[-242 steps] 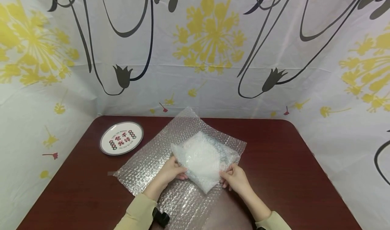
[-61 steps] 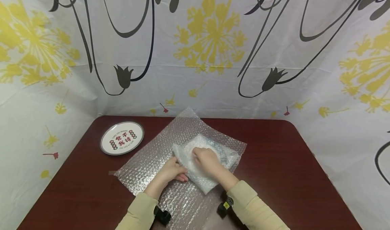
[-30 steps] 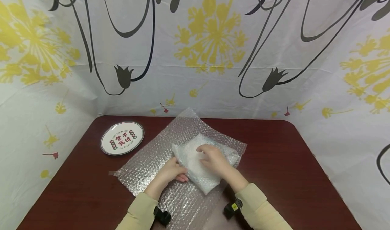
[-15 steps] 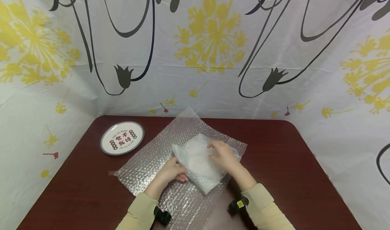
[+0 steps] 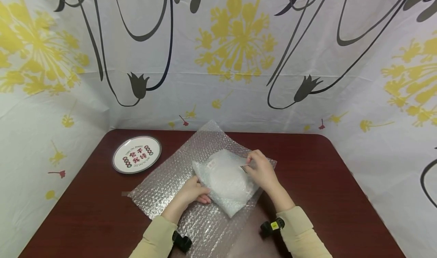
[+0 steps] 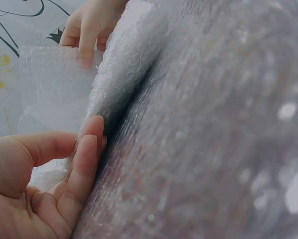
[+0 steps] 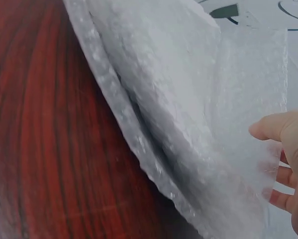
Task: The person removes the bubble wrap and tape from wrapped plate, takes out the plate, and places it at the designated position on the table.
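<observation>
A bubble-wrapped bundle (image 5: 225,182), with a pale round shape showing through, lies on a larger spread sheet of bubble wrap (image 5: 167,178). My left hand (image 5: 187,193) pinches the bundle's left edge, thumb on top and fingers underneath. At the bundle's upper right, my right hand (image 5: 263,172) pinches a raised bubble wrap flap (image 7: 243,89) between thumb and fingers. In the left wrist view this flap stands up beyond the bundle's thick rolled edge (image 6: 124,59). What is inside the bundle is hidden by the wrap.
A white oval plate (image 5: 136,155) with red lettering and a dark rim sits at the back left of the dark red table (image 5: 321,189). A piece of clear tape (image 5: 125,194) sticks out at the sheet's left corner. Patterned cloth (image 5: 235,106) hangs behind the table.
The right hand left the bundle's right edge, went to its middle, then moved right and now lifts a flap of the wrap. The left hand has stayed at the left edge.
</observation>
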`<state>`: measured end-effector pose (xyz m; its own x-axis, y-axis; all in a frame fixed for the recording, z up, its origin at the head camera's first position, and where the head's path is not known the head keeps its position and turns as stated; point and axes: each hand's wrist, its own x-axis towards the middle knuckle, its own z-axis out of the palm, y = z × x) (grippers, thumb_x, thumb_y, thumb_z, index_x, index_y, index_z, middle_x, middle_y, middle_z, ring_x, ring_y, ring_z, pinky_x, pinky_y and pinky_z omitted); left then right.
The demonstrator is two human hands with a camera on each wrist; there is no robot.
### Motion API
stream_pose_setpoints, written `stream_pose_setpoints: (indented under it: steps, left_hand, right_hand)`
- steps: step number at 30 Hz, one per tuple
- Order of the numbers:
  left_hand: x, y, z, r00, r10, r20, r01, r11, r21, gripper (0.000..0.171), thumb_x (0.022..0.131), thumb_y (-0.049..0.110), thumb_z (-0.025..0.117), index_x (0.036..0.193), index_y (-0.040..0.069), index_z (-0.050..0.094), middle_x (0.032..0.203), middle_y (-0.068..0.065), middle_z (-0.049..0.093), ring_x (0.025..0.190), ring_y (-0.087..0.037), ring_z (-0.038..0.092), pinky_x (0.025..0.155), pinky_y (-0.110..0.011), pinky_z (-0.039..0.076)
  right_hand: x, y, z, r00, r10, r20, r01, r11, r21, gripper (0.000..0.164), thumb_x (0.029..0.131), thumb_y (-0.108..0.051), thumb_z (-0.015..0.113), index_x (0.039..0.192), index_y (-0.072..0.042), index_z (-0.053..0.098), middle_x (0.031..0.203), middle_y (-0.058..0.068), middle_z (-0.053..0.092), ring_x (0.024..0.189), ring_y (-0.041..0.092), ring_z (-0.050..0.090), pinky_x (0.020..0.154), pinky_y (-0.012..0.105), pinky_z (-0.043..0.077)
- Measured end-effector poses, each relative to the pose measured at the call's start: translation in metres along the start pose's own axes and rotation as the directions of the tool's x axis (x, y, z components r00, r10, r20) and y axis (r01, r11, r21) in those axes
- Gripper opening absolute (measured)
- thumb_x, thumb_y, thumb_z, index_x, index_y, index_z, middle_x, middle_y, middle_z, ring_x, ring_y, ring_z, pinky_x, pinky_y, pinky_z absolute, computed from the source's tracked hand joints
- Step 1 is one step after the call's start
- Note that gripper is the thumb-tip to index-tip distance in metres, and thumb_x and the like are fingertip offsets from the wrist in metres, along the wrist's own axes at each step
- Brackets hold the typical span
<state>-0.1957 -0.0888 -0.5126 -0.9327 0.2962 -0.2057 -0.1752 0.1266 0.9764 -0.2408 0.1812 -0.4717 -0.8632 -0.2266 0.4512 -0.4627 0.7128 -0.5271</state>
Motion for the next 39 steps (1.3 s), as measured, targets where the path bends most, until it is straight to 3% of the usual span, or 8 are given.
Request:
stream_pose_setpoints:
  steps: [3, 12, 17, 21, 25, 30, 39]
  left_hand:
    - [0.000, 0.000, 0.000, 1.000, 0.003, 0.001, -0.003, 1.000, 0.000, 0.049, 0.085, -0.002, 0.062, 0.126, -0.016, 0.038, 0.075, -0.018, 0.065, 0.065, -0.029, 0.069, 0.059, -0.034, 0.058]
    - [0.000, 0.000, 0.000, 1.000, 0.009, 0.006, -0.009, 1.000, -0.003, 0.050, 0.085, -0.002, 0.061, 0.126, -0.017, 0.037, 0.074, -0.018, 0.065, 0.064, -0.028, 0.069, 0.059, -0.034, 0.058]
    - [-0.001, 0.001, 0.000, 1.000, 0.012, 0.002, -0.012, 1.000, -0.012, 0.050, 0.085, -0.003, 0.061, 0.127, -0.016, 0.037, 0.074, -0.018, 0.065, 0.064, -0.030, 0.069, 0.058, -0.035, 0.058]
    - [0.001, -0.001, 0.001, 1.000, 0.013, 0.004, -0.013, 1.000, -0.015, 0.051, 0.086, -0.003, 0.061, 0.128, -0.017, 0.037, 0.074, -0.017, 0.065, 0.064, -0.030, 0.068, 0.058, -0.035, 0.058]
    - [0.002, -0.003, 0.001, 1.000, 0.014, 0.003, -0.014, 1.000, -0.002, 0.049, 0.085, -0.004, 0.061, 0.126, -0.018, 0.037, 0.073, -0.017, 0.065, 0.063, -0.030, 0.068, 0.057, -0.036, 0.058]
    - [0.001, -0.003, 0.002, 1.000, 0.011, -0.001, -0.011, 1.000, 0.003, 0.049, 0.085, -0.004, 0.061, 0.126, -0.018, 0.038, 0.073, -0.017, 0.064, 0.063, -0.029, 0.068, 0.057, -0.035, 0.058]
    - [0.002, -0.002, 0.000, 1.000, 0.006, -0.006, -0.006, 1.000, -0.027, 0.051, 0.085, -0.003, 0.062, 0.128, -0.017, 0.037, 0.074, -0.017, 0.065, 0.062, -0.030, 0.068, 0.057, -0.034, 0.058]
  right_hand:
    - [0.000, 0.002, -0.003, 0.998, 0.055, -0.043, -0.056, 0.998, -0.016, 0.026, 0.075, -0.002, 0.076, 0.081, -0.013, 0.053, 0.098, 0.003, 0.055, 0.094, 0.025, 0.056, 0.071, 0.042, 0.048]
    - [-0.002, 0.011, -0.008, 0.977, 0.171, -0.129, -0.175, 0.984, -0.021, 0.023, 0.081, -0.010, 0.074, 0.083, -0.009, 0.052, 0.098, 0.006, 0.052, 0.093, 0.025, 0.055, 0.075, 0.043, 0.048]
    - [-0.004, 0.015, -0.008, 0.965, 0.206, -0.162, -0.212, 0.977, -0.018, 0.021, 0.083, -0.015, 0.075, 0.080, -0.009, 0.055, 0.086, 0.005, 0.053, 0.078, 0.022, 0.055, 0.065, 0.038, 0.047]
    - [-0.006, 0.018, -0.007, 0.961, 0.236, -0.144, -0.239, 0.971, -0.008, 0.016, 0.085, -0.020, 0.073, 0.080, -0.010, 0.062, 0.078, 0.002, 0.057, 0.067, 0.018, 0.052, 0.055, 0.033, 0.043]
    - [-0.007, 0.021, -0.007, 0.962, 0.252, -0.107, -0.252, 0.968, 0.016, 0.013, 0.088, -0.023, 0.071, 0.093, -0.012, 0.071, 0.083, 0.001, 0.065, 0.064, 0.016, 0.053, 0.050, 0.031, 0.042]
    - [-0.008, 0.025, -0.008, 0.960, 0.275, -0.056, -0.272, 0.961, 0.043, 0.027, 0.089, -0.023, 0.069, 0.114, -0.011, 0.070, 0.091, 0.005, 0.069, 0.060, 0.015, 0.053, 0.047, 0.029, 0.043]
    - [-0.008, 0.032, -0.009, 0.959, 0.285, 0.016, -0.285, 0.958, 0.027, 0.041, 0.089, -0.021, 0.069, 0.128, -0.007, 0.061, 0.114, 0.013, 0.067, 0.066, 0.017, 0.055, 0.051, 0.029, 0.043]
